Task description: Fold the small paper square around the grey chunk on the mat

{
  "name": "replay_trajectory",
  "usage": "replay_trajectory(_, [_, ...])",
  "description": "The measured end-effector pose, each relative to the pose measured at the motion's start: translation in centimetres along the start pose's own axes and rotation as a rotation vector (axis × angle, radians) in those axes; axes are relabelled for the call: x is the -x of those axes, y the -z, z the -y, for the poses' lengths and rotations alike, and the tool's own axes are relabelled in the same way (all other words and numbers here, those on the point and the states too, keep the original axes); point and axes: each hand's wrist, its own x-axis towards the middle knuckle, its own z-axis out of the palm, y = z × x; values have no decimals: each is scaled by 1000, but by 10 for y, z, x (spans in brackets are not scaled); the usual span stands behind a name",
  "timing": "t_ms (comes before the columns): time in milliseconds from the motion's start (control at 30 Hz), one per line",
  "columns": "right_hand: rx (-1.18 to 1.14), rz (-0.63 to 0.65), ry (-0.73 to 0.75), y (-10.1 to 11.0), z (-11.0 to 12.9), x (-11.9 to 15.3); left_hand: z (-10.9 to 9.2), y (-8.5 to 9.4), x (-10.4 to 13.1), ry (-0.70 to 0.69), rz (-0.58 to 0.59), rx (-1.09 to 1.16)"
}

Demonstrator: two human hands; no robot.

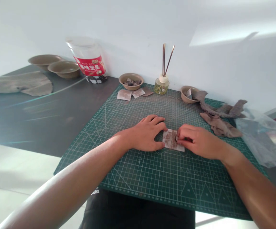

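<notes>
A small white sheet smeared with brown dust, probably sandpaper (170, 140), lies flat on the green cutting mat (147, 171). My left hand (149, 133) rests on the mat at its left side. The thumb and index finger are spread and touch the sheet's left edge, while the other fingers stretch out along the mat. Over the sheet's right part, my right hand (196, 140) is closed in a pinch. A small dark piece shows at its fingertips, mostly hidden, pressed on the sheet; its kind is unclear.
Behind stand a bowl of dark pieces (131, 83), several loose sheets (124, 94), a reed diffuser (162, 85) and another bowl (187, 97). Brownish rags (221, 125) and a clear plastic bag (264, 140) lie right. A plastic jar (90, 63), two bowls (65, 70) and cloth (21, 84) are left.
</notes>
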Motion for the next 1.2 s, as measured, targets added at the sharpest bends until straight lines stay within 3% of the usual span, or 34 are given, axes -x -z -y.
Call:
replay_trajectory(100, [-45, 33, 73, -5, 8, -2, 0, -1, 0, -2, -4, 2])
replay_trajectory(267, [8, -67, -70, -1, -1, -5, 0, 1, 0, 0, -10, -10])
replay_trajectory(433, [-49, 63, 26, -1, 6, 0, 0, 0, 0, -5, 7, 0])
replay_trajectory(633, [21, -98, -78, -2, -2, -4, 0, 0, 0, 11, -2, -13])
replay_trajectory(800, [-17, 17, 37, -7, 5, -4, 1, 0, 0, -10, 2, -3])
replay_trajectory(967, [38, -103, -40, -4, -3, -5, 0, 0, 1, 1, 4, -3])
replay_trajectory(1133, [-41, 27, 37, -4, 2, -1, 0, 0, 0, -11, -4, -5])
replay_trajectory(1200, [-28, -7, 24, -4, 2, -1, 0, 0, 0, -9, -5, -6])
